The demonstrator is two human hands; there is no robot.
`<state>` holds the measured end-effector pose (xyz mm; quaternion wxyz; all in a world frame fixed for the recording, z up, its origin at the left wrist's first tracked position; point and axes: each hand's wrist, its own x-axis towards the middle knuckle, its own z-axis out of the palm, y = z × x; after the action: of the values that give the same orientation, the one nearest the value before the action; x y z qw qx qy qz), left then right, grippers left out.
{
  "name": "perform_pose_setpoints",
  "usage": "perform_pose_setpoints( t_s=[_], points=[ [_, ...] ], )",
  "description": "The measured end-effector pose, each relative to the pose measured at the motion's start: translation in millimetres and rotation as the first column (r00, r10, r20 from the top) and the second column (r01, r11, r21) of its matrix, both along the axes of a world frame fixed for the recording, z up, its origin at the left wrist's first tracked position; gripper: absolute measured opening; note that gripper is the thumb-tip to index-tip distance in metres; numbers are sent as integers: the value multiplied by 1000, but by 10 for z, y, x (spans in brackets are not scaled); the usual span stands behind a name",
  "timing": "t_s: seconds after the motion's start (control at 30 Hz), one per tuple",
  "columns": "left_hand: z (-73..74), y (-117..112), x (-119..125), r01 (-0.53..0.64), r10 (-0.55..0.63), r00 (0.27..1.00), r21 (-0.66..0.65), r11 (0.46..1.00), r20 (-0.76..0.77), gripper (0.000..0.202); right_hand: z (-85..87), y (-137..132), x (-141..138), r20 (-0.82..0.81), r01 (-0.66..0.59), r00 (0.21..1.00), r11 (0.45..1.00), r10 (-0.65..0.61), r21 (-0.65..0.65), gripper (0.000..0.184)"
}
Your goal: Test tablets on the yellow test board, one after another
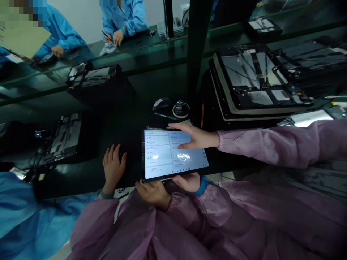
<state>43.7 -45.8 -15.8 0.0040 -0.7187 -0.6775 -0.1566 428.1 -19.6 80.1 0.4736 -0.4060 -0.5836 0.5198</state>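
Observation:
A tablet (pixel 159 155) with a lit screen of menu lists is held tilted over the table's front edge. My right hand (pixel 154 193) grips its lower left corner from below, fingers curled around the edge. My left hand (pixel 114 168) rests flat on the dark tabletop to the left of the tablet, fingers spread, holding nothing. From the right, a co-worker in a pink smock reaches in: one hand (pixel 199 137) is over the upper right of the screen, and the other hand (pixel 189 182), with a blue wristband, is at the lower edge.
Behind the tablet are a mouse (pixel 161 104), a pen (pixel 165 116) and a coiled white cable (pixel 181 109). Stacks of opened tablet-like devices (pixel 252 76) stand at right, with more stacks (pixel 94 77) at left. Co-workers in blue smocks (pixel 127 18) sit across the bench.

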Motion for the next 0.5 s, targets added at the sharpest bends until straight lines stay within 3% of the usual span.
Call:
perform_pose_setpoints(
  t_s=[0.2,0.37,0.5],
  points=[
    [4,-5,8,-9,9,1000,-8,1000,5,57,-70,-45,-116,27,144,989,989,-144,11,27],
    [8,-3,5,-2,2,1000,-17,1000,-7,59,-111,-48,-111,7,178,984,984,-178,0,30],
    [11,0,7,-5,5,1000,1,1000,-13,59,-91,28,45,-24,-39,999,996,37,-84,45]
  ],
)
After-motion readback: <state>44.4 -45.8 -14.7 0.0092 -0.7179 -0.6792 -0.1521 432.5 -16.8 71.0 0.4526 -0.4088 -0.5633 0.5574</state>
